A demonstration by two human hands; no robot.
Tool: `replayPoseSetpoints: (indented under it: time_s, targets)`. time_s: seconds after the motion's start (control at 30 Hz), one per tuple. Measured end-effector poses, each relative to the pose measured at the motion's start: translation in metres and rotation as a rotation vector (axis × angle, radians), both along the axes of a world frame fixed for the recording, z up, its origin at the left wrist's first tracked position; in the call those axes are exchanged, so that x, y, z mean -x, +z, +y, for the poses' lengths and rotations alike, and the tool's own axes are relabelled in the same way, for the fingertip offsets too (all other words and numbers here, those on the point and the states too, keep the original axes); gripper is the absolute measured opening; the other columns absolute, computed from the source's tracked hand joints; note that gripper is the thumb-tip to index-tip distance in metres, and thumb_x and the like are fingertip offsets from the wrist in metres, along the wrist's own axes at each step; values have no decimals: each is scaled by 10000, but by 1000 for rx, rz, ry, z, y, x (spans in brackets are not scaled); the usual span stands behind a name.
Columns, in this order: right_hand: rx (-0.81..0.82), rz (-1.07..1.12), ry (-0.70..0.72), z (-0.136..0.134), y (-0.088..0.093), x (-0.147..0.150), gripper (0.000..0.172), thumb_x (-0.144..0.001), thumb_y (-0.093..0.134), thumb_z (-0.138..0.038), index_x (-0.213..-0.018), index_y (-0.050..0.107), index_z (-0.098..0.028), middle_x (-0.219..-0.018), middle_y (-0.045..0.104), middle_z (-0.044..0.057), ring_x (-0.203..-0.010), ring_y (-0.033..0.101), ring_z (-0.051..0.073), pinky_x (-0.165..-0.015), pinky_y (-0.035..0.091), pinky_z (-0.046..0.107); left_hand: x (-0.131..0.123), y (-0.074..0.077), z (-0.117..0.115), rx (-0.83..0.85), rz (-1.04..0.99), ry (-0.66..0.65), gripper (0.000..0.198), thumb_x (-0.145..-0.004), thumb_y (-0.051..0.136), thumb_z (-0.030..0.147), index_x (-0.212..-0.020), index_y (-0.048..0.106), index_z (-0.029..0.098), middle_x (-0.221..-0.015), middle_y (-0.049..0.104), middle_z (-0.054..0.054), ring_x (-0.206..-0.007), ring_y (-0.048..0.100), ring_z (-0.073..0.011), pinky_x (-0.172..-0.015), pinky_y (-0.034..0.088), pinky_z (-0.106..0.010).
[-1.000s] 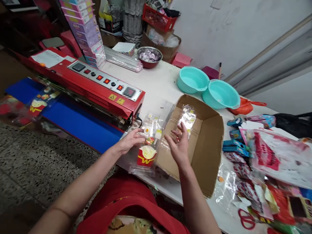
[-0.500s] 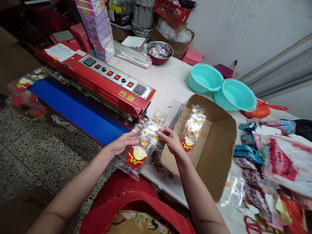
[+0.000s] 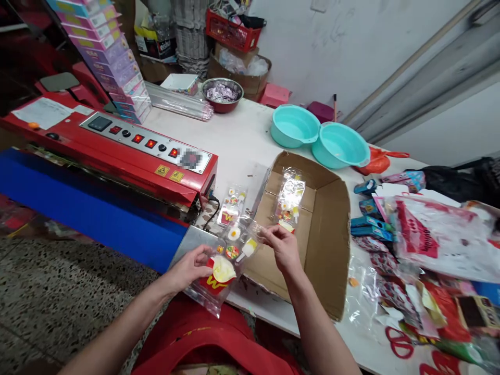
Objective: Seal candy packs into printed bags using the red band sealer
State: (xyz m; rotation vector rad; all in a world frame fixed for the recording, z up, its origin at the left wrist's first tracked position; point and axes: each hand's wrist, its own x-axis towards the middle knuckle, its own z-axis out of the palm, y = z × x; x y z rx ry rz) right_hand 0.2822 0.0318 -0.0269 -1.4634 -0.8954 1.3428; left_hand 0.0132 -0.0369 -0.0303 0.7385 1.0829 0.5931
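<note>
Both hands hold a clear plastic packet of toy food (image 3: 233,252), tilted above the table's front edge. Inside it show a red fries carton, a fried egg, a pizza and an ice lolly. My left hand (image 3: 190,272) is closed on its left side, by the fries carton. At its upper right corner, my right hand (image 3: 284,249) pinches the film. A similar packet (image 3: 231,204) lies on the table just beyond. More packets (image 3: 289,200) lie in the open cardboard box (image 3: 326,255) to the right, partly behind my right hand.
A red sealing machine (image 3: 136,156) with a blue conveyor belt (image 3: 89,208) stands at left. Two turquoise basins (image 3: 295,125) sit behind the box. Piled packaging (image 3: 437,245) and red scissors (image 3: 399,342) lie at right. Stacked boxes (image 3: 113,62) and a metal bowl (image 3: 222,94) stand at the back.
The view has swung right, so the machine sits further left. My left hand has shifted down the packet towards the fries carton. The packet on the table beyond shows more fully.
</note>
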Motion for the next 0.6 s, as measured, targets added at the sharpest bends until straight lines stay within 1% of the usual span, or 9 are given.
replayPoseSetpoints:
  time_s: [0.07,0.17,0.23,0.27,0.33,0.4,0.47,0.53,0.6]
  targets:
    - [-40,-9,-156,7,-7,-24,441,-635,827,-535,-696,576,-178,-744,635,37,-709,635,190,-683,570,351,-2,9,11,-78,93,64,452,-700,758,302,-1083,546,188,-1061,711,-83,-968,674,-217,-812,523,-309]
    - [-109,-92,-331,28,-27,-67,505,-628,813,-540,-885,572,-178,-938,638,68,-875,646,230,-784,565,401,-3,29,42,-269,235,291,470,-728,731,328,-1130,525,201,-1136,685,-85,-1049,651,-226,-870,522,-332]
    - [-99,-277,-371,44,-44,-94,627,-612,796,-557,-1036,559,-161,-1119,604,125,-1012,612,269,-883,528,440,-8,42,66,-440,331,439,463,-747,712,318,-1150,512,209,-1159,672,-77,-1076,638,-218,-913,508,-330]
    - [-59,-406,-370,52,-53,-104,692,-613,780,-567,-1113,547,-149,-1207,565,161,-1076,583,295,-933,496,463,-12,45,79,-522,372,484,451,-754,702,303,-1151,510,210,-1174,664,-74,-1089,631,-213,-932,498,-325]
    - [69,-665,-338,65,-72,-118,838,-621,763,-560,-1275,489,-115,-1356,448,227,-1218,481,358,-1035,402,502,-26,42,104,-645,409,516,433,-764,677,264,-1157,502,209,-1201,647,-73,-1113,617,-204,-965,479,-317]
    - [220,-815,-290,75,-88,-122,1030,-606,782,-535,-1425,350,-84,-1458,311,267,-1343,320,417,-1101,298,534,-45,25,127,-691,394,474,425,-773,649,239,-1167,492,204,-1204,638,-79,-1111,614,-201,-973,473,-320]
    - [349,-838,-260,79,-104,-117,1230,-561,821,-522,-1504,176,-67,-1505,218,285,-1394,205,441,-1123,240,547,-64,-2,147,-659,409,434,410,-780,620,220,-1169,492,197,-1179,639,-85,-1078,622,-197,-952,481,-325]
    - [433,-822,-243,80,-117,-109,1354,-518,851,-512,-1521,62,-61,-1516,193,291,-1393,211,438,-1124,237,529,-80,-33,163,-532,529,416,390,-779,600,198,-1158,505,197,-1136,645,-81,-1032,628,-190,-907,494,-315]
    - [448,-822,-231,78,-127,-100,1387,-514,857,-498,-1521,10,-59,-1505,224,287,-1370,273,417,-1113,269,492,-92,-60,173,-374,678,405,371,-772,594,178,-1135,522,192,-1087,652,-80,-999,629,-195,-862,498,-311]
